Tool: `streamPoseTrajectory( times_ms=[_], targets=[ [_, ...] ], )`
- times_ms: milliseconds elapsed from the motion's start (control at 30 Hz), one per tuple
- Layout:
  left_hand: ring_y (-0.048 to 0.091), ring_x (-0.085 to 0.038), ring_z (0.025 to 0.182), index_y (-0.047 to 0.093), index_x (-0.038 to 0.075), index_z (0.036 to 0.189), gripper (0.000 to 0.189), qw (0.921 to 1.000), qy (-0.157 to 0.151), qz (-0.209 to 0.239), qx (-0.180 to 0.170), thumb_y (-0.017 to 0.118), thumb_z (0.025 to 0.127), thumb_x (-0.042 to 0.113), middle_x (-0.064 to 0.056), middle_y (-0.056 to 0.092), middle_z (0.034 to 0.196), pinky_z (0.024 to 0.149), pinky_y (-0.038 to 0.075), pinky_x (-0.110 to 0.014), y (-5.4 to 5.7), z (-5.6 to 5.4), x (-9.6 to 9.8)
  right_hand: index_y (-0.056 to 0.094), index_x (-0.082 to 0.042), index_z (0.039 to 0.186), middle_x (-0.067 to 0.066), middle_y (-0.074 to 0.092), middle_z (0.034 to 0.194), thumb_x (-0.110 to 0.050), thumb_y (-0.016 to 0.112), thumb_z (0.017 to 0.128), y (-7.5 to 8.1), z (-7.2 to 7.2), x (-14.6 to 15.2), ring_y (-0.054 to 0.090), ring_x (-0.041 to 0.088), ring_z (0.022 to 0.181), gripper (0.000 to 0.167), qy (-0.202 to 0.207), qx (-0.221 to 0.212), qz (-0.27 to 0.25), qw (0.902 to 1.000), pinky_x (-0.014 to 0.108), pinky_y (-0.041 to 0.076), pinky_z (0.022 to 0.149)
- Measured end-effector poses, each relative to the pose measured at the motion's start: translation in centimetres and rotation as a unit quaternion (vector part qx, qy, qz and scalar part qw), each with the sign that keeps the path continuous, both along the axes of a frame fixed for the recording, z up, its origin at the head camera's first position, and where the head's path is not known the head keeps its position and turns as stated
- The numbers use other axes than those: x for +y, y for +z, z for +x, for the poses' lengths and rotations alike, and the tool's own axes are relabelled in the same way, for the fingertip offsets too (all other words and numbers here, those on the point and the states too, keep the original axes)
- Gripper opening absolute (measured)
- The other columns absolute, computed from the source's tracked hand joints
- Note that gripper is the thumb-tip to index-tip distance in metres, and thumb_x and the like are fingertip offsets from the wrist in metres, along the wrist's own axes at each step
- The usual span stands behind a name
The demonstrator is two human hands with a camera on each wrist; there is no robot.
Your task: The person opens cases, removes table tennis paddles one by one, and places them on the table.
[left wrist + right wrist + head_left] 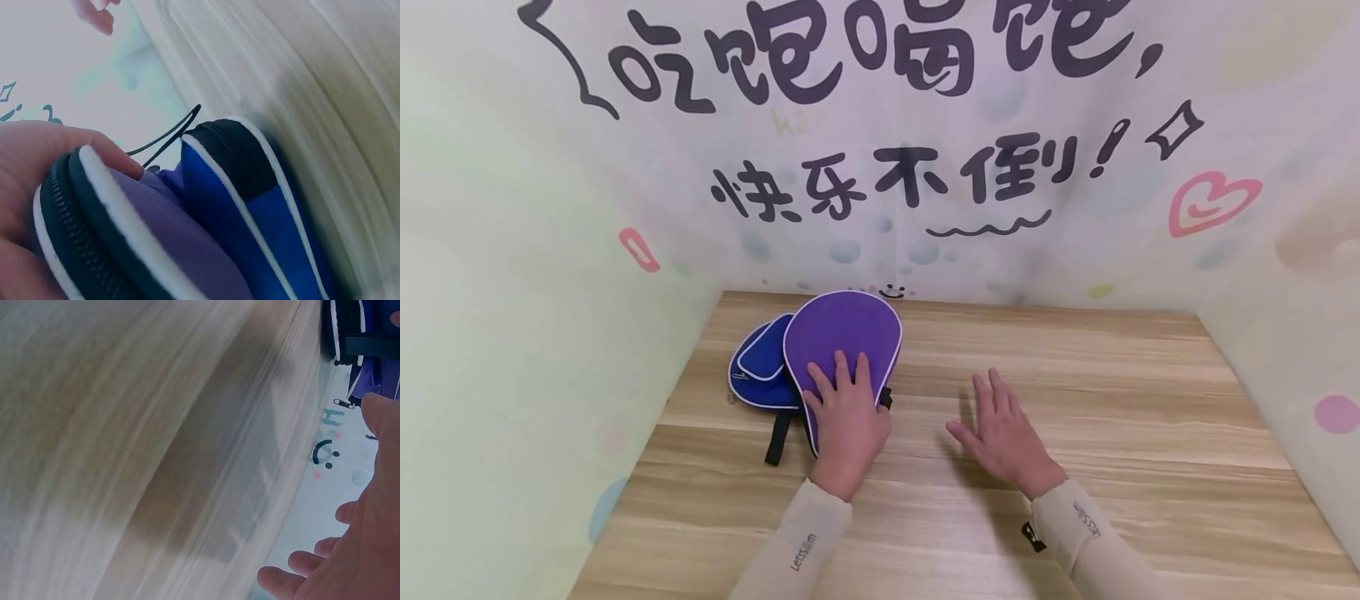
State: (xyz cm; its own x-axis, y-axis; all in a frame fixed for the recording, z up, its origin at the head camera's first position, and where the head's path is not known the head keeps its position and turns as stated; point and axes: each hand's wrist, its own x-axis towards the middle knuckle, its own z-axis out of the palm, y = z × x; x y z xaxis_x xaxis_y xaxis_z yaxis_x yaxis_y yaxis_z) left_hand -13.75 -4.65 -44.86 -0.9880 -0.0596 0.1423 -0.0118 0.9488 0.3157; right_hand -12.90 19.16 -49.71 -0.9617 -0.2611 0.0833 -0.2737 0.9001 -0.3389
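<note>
A purple table tennis paddle case [844, 327] with white piping lies partly over a blue paddle case [765, 350]. My left hand [848, 417] has its fingers spread across the upper face of the purple case. In the left wrist view, the thumb [103, 147] reaches over its edge, gripping it, and the zipper [81, 244] faces the camera. The blue case there lies beneath, against the table. To the right, my right hand [1003, 433] hovers over the table with its fingers extended, holding nothing; its shadow falls on the wood in the right wrist view.
A wood-grain table [1120, 383] extends to the right of the cases. A white printed backdrop [1037, 267] rises at its back edge, with panels at both sides. The blue case's black strap [778, 437] lies toward the front.
</note>
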Motion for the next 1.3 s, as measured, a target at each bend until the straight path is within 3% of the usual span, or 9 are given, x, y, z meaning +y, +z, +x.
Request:
streamPoseTrajectory(
  times_ms=[133, 433, 633, 833, 967, 1067, 1133, 1200, 1300],
  targets=[
    [0.031, -0.061, 0.145, 0.050, 0.008, 0.150, 0.067, 0.9999, -0.002, -0.008, 0.013, 0.073, 0.090, 0.025, -0.023, 0.043, 0.159, 0.110, 0.037, -0.074, 0.4, 0.1, 0.0, 0.023, 0.007, 0.158, 0.036, 0.019, 0.163, -0.054, 0.054, 0.101, -0.2, 0.0, 0.0, 0.035, 0.056, 0.145, 0.089, 0.000, 0.000, 0.001, 1.0000, 0.068, 0.042, 0.108],
    [0.059, -0.049, 0.130, 0.061, -0.002, 0.137, 0.049, 0.9901, -0.009, -0.016, 0.139, 0.069, 0.090, 0.010, -0.021, 0.062, 0.142, 0.099, 0.054, -0.060, 0.5, 0.9, 0.3, 0.022, 0.007, 0.158, 0.036, 0.017, 0.164, -0.052, 0.054, 0.102, 0.1, 0.2, -0.1, 0.035, 0.057, 0.145, 0.088, -0.002, -0.002, -0.004, 1.0000, 0.068, 0.042, 0.108],
    [0.063, -0.044, 0.126, 0.062, 0.000, 0.137, 0.047, 0.9798, -0.015, 0.046, 0.194, 0.067, 0.090, 0.004, -0.019, 0.065, 0.140, 0.094, 0.057, -0.056, 0.9, 1.5, 0.4, 0.018, 0.007, 0.159, 0.036, 0.015, 0.164, -0.052, 0.054, 0.102, 0.4, 0.3, 0.2, 0.036, 0.057, 0.144, 0.089, -0.008, -0.003, -0.008, 0.9999, 0.068, 0.040, 0.110],
    [0.067, -0.040, 0.121, 0.063, -0.003, 0.133, 0.044, 0.9589, -0.034, 0.136, 0.247, 0.062, 0.089, -0.002, -0.019, 0.068, 0.135, 0.092, 0.058, -0.052, 1.7, 2.3, 1.0, 0.015, 0.006, 0.160, 0.035, 0.013, 0.165, -0.053, 0.053, 0.102, 0.4, 0.3, 0.5, 0.034, 0.057, 0.144, 0.090, -0.015, -0.009, -0.010, 0.9998, 0.068, 0.037, 0.113],
    [0.068, -0.038, 0.119, 0.062, -0.004, 0.134, 0.044, 0.9484, -0.055, 0.179, 0.256, 0.061, 0.091, -0.002, -0.020, 0.068, 0.134, 0.094, 0.058, -0.051, 2.2, 2.9, 1.3, 0.015, 0.006, 0.160, 0.035, 0.012, 0.165, -0.052, 0.052, 0.103, 0.4, 0.2, 0.6, 0.032, 0.058, 0.145, 0.089, -0.017, -0.010, -0.025, 0.9995, 0.067, 0.035, 0.115],
    [0.071, -0.036, 0.116, 0.062, -0.003, 0.134, 0.043, 0.9404, -0.070, 0.204, 0.263, 0.060, 0.091, -0.002, -0.020, 0.069, 0.132, 0.092, 0.058, -0.049, 2.4, 3.4, 1.6, 0.013, 0.004, 0.161, 0.033, 0.011, 0.166, -0.052, 0.047, 0.105, 0.4, -0.1, 0.6, 0.026, 0.055, 0.149, 0.086, -0.022, -0.029, -0.067, 0.9971, 0.065, 0.030, 0.119],
    [0.072, -0.035, 0.115, 0.063, -0.004, 0.133, 0.043, 0.9350, -0.081, 0.215, 0.269, 0.061, 0.090, -0.003, -0.021, 0.070, 0.130, 0.092, 0.059, -0.047, 2.5, 3.6, 1.8, 0.010, 0.002, 0.162, 0.031, 0.012, 0.167, -0.052, 0.040, 0.107, 0.6, -0.4, 0.5, 0.024, 0.052, 0.151, 0.083, -0.027, -0.051, -0.115, 0.9918, 0.064, 0.027, 0.121],
    [0.072, -0.033, 0.115, 0.063, -0.004, 0.133, 0.044, 0.9323, -0.090, 0.223, 0.270, 0.061, 0.090, -0.004, -0.021, 0.070, 0.130, 0.092, 0.059, -0.046, 2.5, 3.8, 2.1, 0.008, -0.002, 0.163, 0.029, 0.014, 0.168, -0.052, 0.033, 0.108, 1.0, -0.7, 0.3, 0.024, 0.049, 0.153, 0.078, -0.033, -0.075, -0.182, 0.9799, 0.063, 0.025, 0.122],
    [0.071, -0.033, 0.116, 0.063, -0.003, 0.133, 0.044, 0.9332, -0.101, 0.222, 0.264, 0.062, 0.089, -0.004, -0.020, 0.070, 0.131, 0.093, 0.059, -0.046, 2.4, 4.1, 2.5, 0.006, -0.008, 0.165, 0.025, 0.018, 0.168, -0.051, 0.023, 0.110, 1.8, -1.5, -0.2, 0.031, 0.047, 0.151, 0.072, -0.038, -0.121, -0.305, 0.9438, 0.062, 0.027, 0.122]
  ],
)
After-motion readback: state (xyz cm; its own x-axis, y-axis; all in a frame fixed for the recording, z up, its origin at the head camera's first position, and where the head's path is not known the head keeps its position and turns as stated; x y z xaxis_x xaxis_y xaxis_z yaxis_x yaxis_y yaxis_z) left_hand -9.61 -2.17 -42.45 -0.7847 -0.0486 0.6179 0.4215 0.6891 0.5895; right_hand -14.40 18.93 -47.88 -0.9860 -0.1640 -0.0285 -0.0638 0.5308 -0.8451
